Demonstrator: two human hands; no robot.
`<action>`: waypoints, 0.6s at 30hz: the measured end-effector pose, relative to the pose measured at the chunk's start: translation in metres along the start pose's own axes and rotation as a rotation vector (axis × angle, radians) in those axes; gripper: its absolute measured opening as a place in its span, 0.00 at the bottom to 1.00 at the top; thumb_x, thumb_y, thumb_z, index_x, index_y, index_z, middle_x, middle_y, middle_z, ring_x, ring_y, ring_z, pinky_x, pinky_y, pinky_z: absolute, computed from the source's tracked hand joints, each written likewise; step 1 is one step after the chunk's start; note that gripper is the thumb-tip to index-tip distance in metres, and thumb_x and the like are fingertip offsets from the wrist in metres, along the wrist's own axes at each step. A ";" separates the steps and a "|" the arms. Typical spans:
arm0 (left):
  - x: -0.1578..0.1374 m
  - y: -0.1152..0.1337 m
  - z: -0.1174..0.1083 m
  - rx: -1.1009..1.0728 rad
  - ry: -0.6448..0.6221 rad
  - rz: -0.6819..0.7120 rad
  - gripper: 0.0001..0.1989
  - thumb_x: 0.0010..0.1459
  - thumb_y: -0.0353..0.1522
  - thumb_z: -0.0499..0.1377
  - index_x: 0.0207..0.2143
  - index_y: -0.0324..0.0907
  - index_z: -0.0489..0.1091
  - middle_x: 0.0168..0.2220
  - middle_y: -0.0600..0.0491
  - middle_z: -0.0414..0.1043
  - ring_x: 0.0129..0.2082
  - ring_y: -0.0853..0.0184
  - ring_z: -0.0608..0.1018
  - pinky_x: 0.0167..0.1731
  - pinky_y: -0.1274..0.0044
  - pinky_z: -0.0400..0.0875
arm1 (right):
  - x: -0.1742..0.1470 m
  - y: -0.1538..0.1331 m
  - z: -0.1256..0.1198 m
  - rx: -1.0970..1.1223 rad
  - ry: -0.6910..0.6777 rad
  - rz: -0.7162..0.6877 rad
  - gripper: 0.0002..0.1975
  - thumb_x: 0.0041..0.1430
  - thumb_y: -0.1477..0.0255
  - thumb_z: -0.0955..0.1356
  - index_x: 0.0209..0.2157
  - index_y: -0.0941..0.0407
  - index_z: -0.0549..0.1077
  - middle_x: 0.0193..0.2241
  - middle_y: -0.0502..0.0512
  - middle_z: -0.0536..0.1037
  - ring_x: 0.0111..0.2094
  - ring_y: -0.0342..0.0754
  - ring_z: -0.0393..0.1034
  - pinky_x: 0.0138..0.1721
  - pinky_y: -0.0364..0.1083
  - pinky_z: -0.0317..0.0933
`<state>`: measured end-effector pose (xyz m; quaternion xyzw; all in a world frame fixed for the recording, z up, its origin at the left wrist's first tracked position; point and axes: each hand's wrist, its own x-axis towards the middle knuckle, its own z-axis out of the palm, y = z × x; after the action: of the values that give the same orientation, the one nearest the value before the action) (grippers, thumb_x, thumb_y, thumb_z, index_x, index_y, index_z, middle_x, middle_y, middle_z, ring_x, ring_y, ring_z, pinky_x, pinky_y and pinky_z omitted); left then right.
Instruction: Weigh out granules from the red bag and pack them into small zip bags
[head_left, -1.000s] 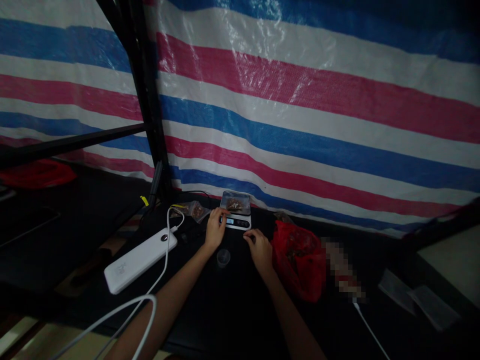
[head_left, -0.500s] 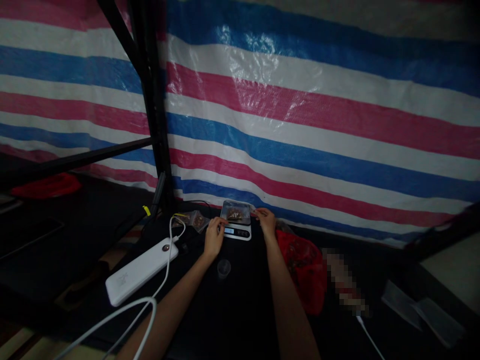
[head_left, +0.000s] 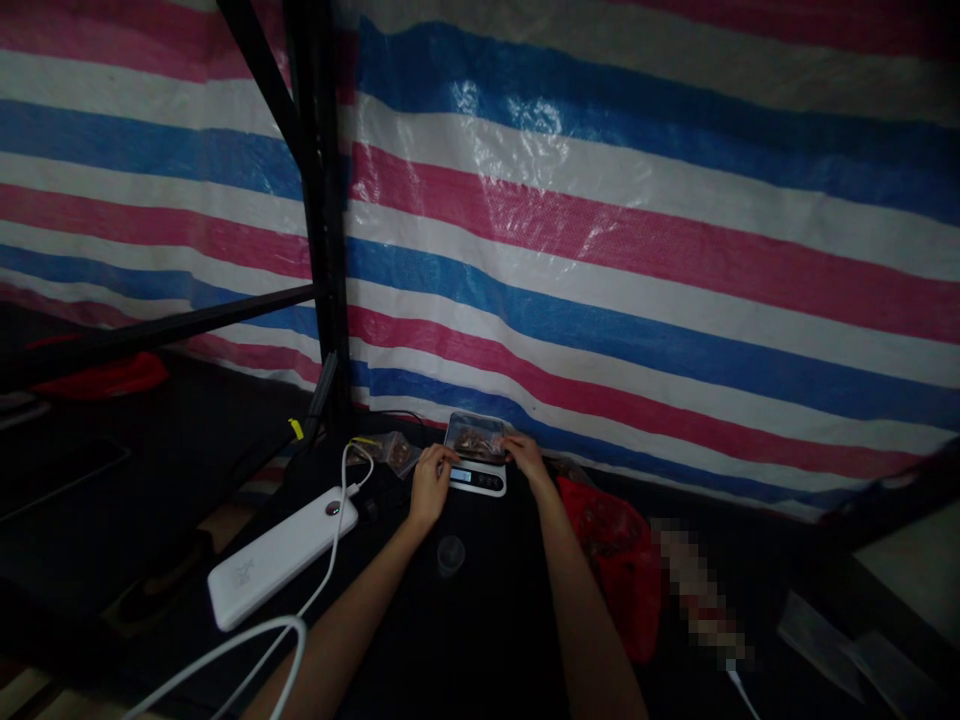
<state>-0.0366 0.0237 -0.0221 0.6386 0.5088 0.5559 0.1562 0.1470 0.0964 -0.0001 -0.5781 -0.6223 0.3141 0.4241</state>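
A white digital scale with a lit display stands on the dark surface near the striped sheet. On its platform lies clear plastic with small brown pieces in it; I cannot tell whether it is a bag or a tray. My left hand is at the scale's left front corner, fingers closed at the plastic's edge; what they pinch is too small to make out. At the right edge of the clear plastic, my right hand pinches it. A small clear cup sits between my forearms.
A white power bank with a white cable lies at left. Behind it are small clear bags of brown pieces. A red bag lies beside my right forearm. Flat clear bags are at far right. A dark metal post rises behind.
My right hand has moved inward, from beside the scale to the clear plastic on its platform. The left hand stays at the scale's corner. The whole view has shifted slightly.
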 end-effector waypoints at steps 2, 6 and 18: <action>0.000 0.000 -0.001 0.000 -0.002 -0.004 0.11 0.50 0.22 0.47 0.26 0.41 0.67 0.29 0.54 0.67 0.33 0.67 0.70 0.35 0.74 0.63 | -0.005 -0.003 -0.006 -0.041 0.038 -0.025 0.10 0.44 0.67 0.64 0.22 0.57 0.75 0.20 0.51 0.77 0.26 0.48 0.71 0.28 0.44 0.62; 0.001 -0.001 -0.004 0.001 0.001 -0.003 0.11 0.51 0.23 0.47 0.26 0.41 0.67 0.29 0.54 0.68 0.34 0.67 0.70 0.36 0.75 0.63 | -0.024 -0.017 -0.030 -0.118 0.184 -0.049 0.13 0.50 0.65 0.62 0.29 0.56 0.76 0.33 0.55 0.77 0.37 0.49 0.69 0.39 0.46 0.59; -0.001 -0.005 0.002 0.015 -0.049 0.003 0.10 0.51 0.27 0.47 0.26 0.41 0.68 0.28 0.53 0.68 0.33 0.66 0.70 0.35 0.75 0.63 | -0.159 -0.009 -0.136 -0.313 0.181 -0.116 0.12 0.53 0.64 0.62 0.32 0.55 0.73 0.34 0.54 0.76 0.37 0.49 0.68 0.41 0.46 0.58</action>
<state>-0.0369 0.0261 -0.0269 0.6541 0.5079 0.5363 0.1628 0.2601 -0.0750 0.0416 -0.6261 -0.6550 0.1352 0.4008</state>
